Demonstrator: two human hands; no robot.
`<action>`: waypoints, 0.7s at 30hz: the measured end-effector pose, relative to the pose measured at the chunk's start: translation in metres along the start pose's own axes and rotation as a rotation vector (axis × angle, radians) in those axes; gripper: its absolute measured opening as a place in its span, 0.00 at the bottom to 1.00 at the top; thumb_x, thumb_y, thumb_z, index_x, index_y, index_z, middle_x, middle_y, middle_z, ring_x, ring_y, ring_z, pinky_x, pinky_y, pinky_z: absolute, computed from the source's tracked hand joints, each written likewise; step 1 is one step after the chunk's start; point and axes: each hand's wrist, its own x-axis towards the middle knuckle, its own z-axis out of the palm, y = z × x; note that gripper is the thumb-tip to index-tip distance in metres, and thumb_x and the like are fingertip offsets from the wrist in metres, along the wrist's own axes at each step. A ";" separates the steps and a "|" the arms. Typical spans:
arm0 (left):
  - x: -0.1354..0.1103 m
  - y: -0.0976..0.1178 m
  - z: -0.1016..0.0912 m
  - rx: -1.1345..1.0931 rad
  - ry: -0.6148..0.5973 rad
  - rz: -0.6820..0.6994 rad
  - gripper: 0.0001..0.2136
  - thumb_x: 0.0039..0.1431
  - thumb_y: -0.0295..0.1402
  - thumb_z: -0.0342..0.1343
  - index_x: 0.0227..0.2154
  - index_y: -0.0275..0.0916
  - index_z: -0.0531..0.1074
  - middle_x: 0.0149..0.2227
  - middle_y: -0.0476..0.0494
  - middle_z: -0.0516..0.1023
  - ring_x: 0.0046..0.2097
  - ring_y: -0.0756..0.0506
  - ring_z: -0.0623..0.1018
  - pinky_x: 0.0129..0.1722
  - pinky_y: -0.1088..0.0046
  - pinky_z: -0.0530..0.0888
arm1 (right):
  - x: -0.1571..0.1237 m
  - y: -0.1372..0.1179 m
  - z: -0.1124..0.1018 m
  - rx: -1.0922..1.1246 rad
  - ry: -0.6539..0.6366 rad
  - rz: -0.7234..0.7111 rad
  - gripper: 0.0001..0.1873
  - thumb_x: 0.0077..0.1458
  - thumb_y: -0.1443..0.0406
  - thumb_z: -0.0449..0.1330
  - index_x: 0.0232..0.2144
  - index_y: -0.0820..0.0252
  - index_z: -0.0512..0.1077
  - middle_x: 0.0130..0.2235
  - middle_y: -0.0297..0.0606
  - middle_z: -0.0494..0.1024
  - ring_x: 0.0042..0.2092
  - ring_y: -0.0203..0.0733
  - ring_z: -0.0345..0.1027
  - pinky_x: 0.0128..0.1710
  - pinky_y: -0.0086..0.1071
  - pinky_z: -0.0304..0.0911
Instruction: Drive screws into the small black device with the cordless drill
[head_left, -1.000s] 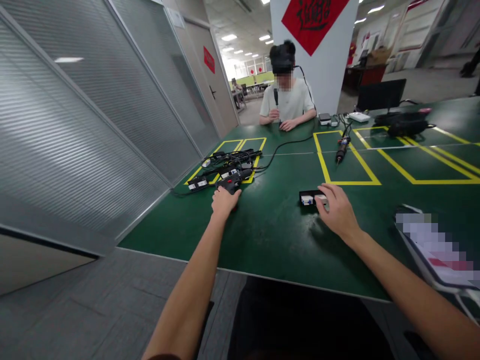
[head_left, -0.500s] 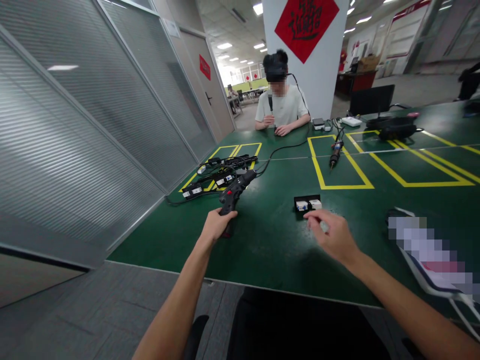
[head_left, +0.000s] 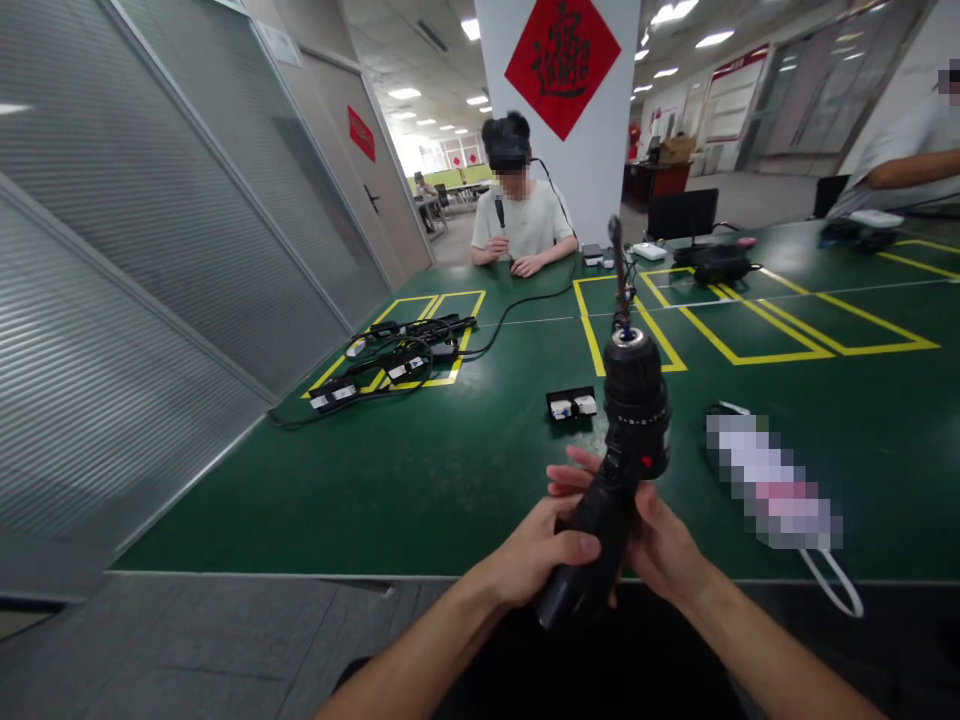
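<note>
Head view: the left hand [head_left: 534,552] is closed around the handle of a black power drill [head_left: 616,475], its thumb lying across the grip. The right hand [head_left: 671,548] touches the drill's right side; the drill hides part of it, so whether it grips or merely supports cannot be told. The drill is tilted over the near edge of the green table [head_left: 420,480], its chuck pointing up and away from the person. Just beyond the drill's left side, a small black holder [head_left: 571,393] with white pieces stands on the tabletop. Right of the drill lies a blurred-out flat item [head_left: 769,490] with a white strap [head_left: 836,585]. Well to the drill's left, black cabled devices [head_left: 405,365] lie across yellow tape outlines [head_left: 480,300]. Beyond the drill sit a dark monitor [head_left: 682,215] and, across the table, a co-worker [head_left: 529,215] in a headset.
</note>
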 end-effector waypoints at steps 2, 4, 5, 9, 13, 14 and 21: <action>0.014 -0.001 0.003 -0.032 -0.101 -0.034 0.18 0.43 0.39 0.57 0.34 0.29 0.68 0.27 0.39 0.74 0.25 0.46 0.75 0.24 0.73 0.72 | -0.009 -0.009 -0.009 0.012 0.032 0.005 0.35 0.52 0.45 0.52 0.57 0.55 0.59 0.55 0.46 0.69 0.56 0.54 0.60 0.56 0.52 0.49; 0.026 0.004 0.007 -0.073 -0.152 -0.035 0.19 0.43 0.41 0.57 0.34 0.30 0.67 0.26 0.40 0.73 0.25 0.46 0.75 0.24 0.72 0.73 | -0.007 -0.020 -0.013 -0.007 0.046 0.006 0.36 0.52 0.42 0.48 0.57 0.54 0.58 0.54 0.46 0.70 0.56 0.54 0.60 0.56 0.52 0.49; 0.030 0.008 0.009 -0.083 -0.170 -0.034 0.20 0.43 0.42 0.57 0.35 0.30 0.67 0.26 0.40 0.74 0.24 0.46 0.75 0.24 0.71 0.73 | -0.003 -0.027 -0.013 -0.023 0.040 0.007 0.36 0.52 0.42 0.47 0.57 0.53 0.59 0.54 0.45 0.70 0.56 0.54 0.60 0.56 0.52 0.49; 0.039 0.034 0.015 -0.064 -0.232 0.000 0.26 0.45 0.51 0.52 0.36 0.29 0.69 0.27 0.37 0.74 0.25 0.45 0.74 0.24 0.69 0.73 | 0.033 -0.056 0.001 -0.094 -0.057 -0.105 0.31 0.49 0.42 0.50 0.46 0.55 0.69 0.54 0.43 0.70 0.54 0.54 0.62 0.56 0.49 0.51; 0.038 0.066 0.010 0.130 -0.148 0.069 0.27 0.46 0.53 0.51 0.34 0.29 0.70 0.30 0.36 0.75 0.25 0.45 0.74 0.24 0.67 0.72 | 0.067 -0.075 0.024 -0.106 -0.070 -0.142 0.21 0.52 0.55 0.51 0.46 0.55 0.67 0.48 0.40 0.75 0.51 0.49 0.66 0.54 0.49 0.55; 0.036 0.074 0.007 0.222 -0.095 0.077 0.25 0.48 0.52 0.51 0.33 0.29 0.71 0.30 0.36 0.75 0.26 0.44 0.75 0.26 0.68 0.73 | 0.072 -0.077 0.029 -0.110 -0.059 -0.173 0.19 0.51 0.58 0.51 0.44 0.56 0.68 0.47 0.40 0.76 0.51 0.49 0.67 0.54 0.47 0.56; 0.016 0.094 -0.013 0.784 0.118 0.164 0.21 0.54 0.48 0.48 0.30 0.32 0.74 0.29 0.42 0.77 0.33 0.46 0.74 0.35 0.71 0.70 | 0.048 -0.064 0.033 -0.243 0.040 -0.229 0.14 0.51 0.61 0.56 0.40 0.57 0.71 0.41 0.41 0.76 0.39 0.48 0.72 0.38 0.44 0.68</action>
